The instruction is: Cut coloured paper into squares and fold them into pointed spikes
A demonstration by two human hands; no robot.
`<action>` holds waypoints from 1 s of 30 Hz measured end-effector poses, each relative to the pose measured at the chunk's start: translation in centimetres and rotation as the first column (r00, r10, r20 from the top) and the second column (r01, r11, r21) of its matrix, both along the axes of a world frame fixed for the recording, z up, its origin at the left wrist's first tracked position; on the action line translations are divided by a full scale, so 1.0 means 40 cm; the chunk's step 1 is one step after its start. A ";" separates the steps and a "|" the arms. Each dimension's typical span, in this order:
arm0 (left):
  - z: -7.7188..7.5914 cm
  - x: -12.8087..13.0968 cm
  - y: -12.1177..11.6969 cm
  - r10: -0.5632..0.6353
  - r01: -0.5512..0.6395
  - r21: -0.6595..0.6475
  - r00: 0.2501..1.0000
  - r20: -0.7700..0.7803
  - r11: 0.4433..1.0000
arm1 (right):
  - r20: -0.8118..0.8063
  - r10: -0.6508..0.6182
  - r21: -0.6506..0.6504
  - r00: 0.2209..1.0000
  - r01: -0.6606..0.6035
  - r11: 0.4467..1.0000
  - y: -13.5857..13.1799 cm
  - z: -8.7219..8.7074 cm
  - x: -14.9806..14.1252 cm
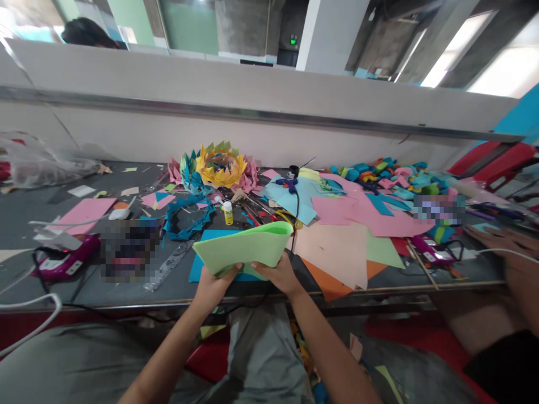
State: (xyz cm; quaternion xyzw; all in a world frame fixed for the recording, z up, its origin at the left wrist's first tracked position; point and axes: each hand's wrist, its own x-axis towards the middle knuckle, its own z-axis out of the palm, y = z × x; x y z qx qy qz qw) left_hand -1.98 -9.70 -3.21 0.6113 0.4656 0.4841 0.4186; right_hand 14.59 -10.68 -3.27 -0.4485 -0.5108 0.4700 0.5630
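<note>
Both my hands grip a light green sheet of paper (pixel 242 247), bent over so that a rounded loop shows at its right end. My left hand (pixel 219 280) pinches its lower left edge, thumb in front. My right hand (pixel 280 275) holds the lower right part, also with the thumb in front; the other fingers are mostly hidden behind the paper. Under the held paper a blue sheet (pixel 197 264) lies on the dark table (pixel 118 292). Just beyond stand a small yellow glue bottle (pixel 228 213) and a blue zigzag paper ring (pixel 174 221).
Folded-paper rings in yellow, pink and teal (pixel 223 168) sit at the back. Pink, peach (pixel 332 252) and orange sheets spread to the right, beside a pile of folded paper pieces (pixel 391 174). Purple power strips (pixel 71 261) lie at both sides. Another person's hand (pixel 492 241) rests far right.
</note>
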 end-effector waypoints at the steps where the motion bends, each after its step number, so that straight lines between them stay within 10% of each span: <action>1: -0.003 0.000 0.000 -0.002 0.002 -0.006 1.000 0.004 1.000 | 0.003 0.002 -0.001 1.000 -0.002 1.000 0.000 -0.004 0.000; 30: -0.040 -0.012 -0.006 0.007 -0.007 -0.018 1.000 -0.030 1.000 | 0.030 -0.006 -0.026 1.000 0.007 1.000 -0.004 -0.037 -0.011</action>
